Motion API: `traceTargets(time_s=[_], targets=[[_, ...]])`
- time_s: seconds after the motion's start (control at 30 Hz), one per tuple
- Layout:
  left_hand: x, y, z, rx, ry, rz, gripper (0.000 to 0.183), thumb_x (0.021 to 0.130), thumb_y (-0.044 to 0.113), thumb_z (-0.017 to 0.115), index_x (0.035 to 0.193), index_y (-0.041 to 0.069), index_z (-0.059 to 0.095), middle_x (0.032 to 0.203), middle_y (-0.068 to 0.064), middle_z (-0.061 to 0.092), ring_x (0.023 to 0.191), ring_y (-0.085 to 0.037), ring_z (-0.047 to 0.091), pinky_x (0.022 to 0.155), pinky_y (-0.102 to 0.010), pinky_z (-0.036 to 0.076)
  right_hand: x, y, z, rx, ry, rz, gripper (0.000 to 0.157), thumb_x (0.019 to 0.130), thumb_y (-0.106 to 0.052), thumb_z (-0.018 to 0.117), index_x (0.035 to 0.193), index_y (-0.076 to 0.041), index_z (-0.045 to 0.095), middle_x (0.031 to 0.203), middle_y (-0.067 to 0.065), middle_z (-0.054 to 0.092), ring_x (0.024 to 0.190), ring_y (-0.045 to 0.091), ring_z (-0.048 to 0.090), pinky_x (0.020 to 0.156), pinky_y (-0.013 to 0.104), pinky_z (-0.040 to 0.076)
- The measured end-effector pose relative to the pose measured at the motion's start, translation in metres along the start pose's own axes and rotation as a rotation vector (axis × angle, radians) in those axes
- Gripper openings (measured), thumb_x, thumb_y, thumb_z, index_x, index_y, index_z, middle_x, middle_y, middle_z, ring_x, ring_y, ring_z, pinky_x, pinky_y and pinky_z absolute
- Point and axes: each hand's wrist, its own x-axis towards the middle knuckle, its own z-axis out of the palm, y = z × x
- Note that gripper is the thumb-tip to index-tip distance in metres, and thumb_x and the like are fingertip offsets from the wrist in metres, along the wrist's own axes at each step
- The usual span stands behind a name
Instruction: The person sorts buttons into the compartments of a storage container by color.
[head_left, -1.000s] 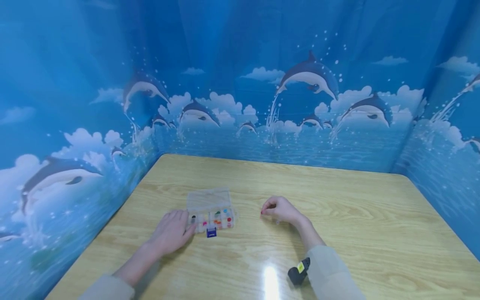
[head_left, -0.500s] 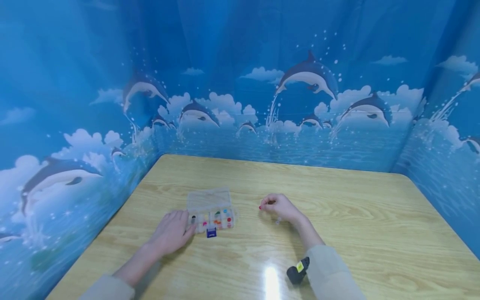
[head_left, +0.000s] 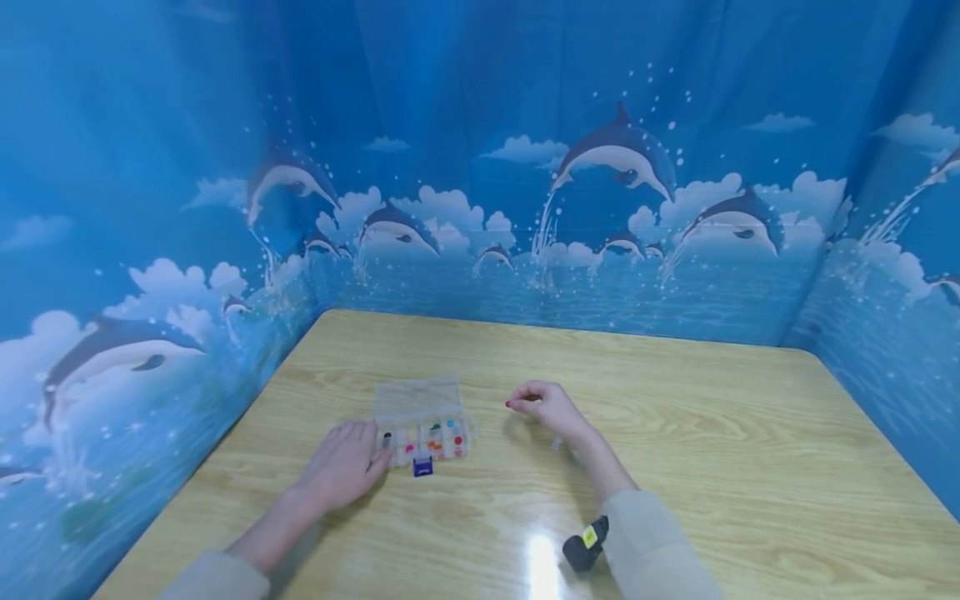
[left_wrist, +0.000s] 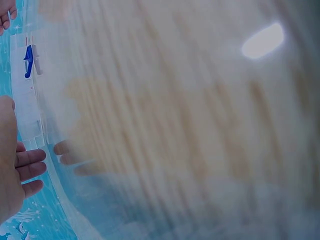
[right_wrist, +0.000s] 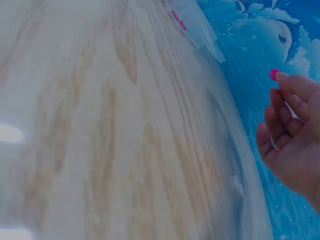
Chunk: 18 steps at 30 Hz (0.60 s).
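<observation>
A clear plastic compartment box (head_left: 405, 461) stands on the table with its lid (head_left: 417, 398) tipped back. Small red, orange, black, green and blue pieces lie in its compartments. My left hand (head_left: 341, 467) rests against the box's left end, its fingers fairly straight; the left wrist view shows them beside the box wall. To the right of the box, my right hand (head_left: 551, 410) pinches a small pinkish-red button (right_wrist: 274, 74) between thumb and forefinger, raised off the table. Its holes show in the right wrist view.
A blue tag or clip (head_left: 423, 467) sits at the box's front edge. Close to my right wrist lies a tiny clear piece (head_left: 557, 442) on the wood-grain table (head_left: 675, 400). A dolphin-print curtain (head_left: 480, 167) closes off the back and sides.
My right hand has lifted the button off the table and shifted left and away from me, nearer the box. My left hand and the box have stayed put.
</observation>
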Motion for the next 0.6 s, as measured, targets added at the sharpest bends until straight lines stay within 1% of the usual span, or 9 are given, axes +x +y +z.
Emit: traceTargets(time_s=[0.27, 0.33, 0.5, 0.6], targets=[[-0.001, 0.001, 0.000, 0.001, 0.013, 0.006, 0.028, 0.092, 0.031, 0.052, 0.093, 0.003, 0.051, 0.092, -0.016, 0.056, 0.093, -0.033, 0.054, 0.086, -0.047, 0.042, 0.004, -0.003, 0.007, 0.034, 0.009, -0.045, 0.013, 0.086, -0.011, 0.065, 0.092, 0.001, 0.067, 0.092, 0.006, 0.067, 0.090, 0.017, 0.059, 0.076, 0.028, 0.046], [-0.001, 0.001, 0.001, 0.001, 0.013, 0.006, 0.029, 0.093, 0.031, 0.052, 0.093, 0.002, 0.051, 0.092, -0.016, 0.057, 0.094, -0.034, 0.054, 0.086, -0.048, 0.042, 0.004, -0.004, 0.009, 0.043, 0.007, -0.043, 0.013, 0.086, -0.010, 0.064, 0.093, 0.001, 0.067, 0.093, 0.006, 0.067, 0.091, 0.017, 0.059, 0.077, 0.029, 0.046], [-0.001, 0.000, 0.001, 0.002, 0.017, 0.006, 0.028, 0.092, 0.032, 0.052, 0.092, 0.003, 0.050, 0.091, -0.015, 0.056, 0.092, -0.033, 0.054, 0.085, -0.047, 0.043, 0.004, -0.009, 0.014, 0.088, 0.016, 0.002, 0.013, 0.086, -0.010, 0.065, 0.093, -0.001, 0.067, 0.093, 0.005, 0.067, 0.091, 0.016, 0.058, 0.079, 0.030, 0.046], [-0.001, 0.000, 0.002, 0.001, 0.018, 0.008, 0.028, 0.092, 0.032, 0.052, 0.091, 0.003, 0.050, 0.091, -0.015, 0.056, 0.092, -0.032, 0.054, 0.085, -0.047, 0.043, 0.004, -0.013, 0.017, 0.108, 0.025, -0.001, 0.015, 0.085, -0.009, 0.065, 0.094, 0.002, 0.066, 0.093, 0.006, 0.067, 0.090, 0.016, 0.058, 0.080, 0.030, 0.046]])
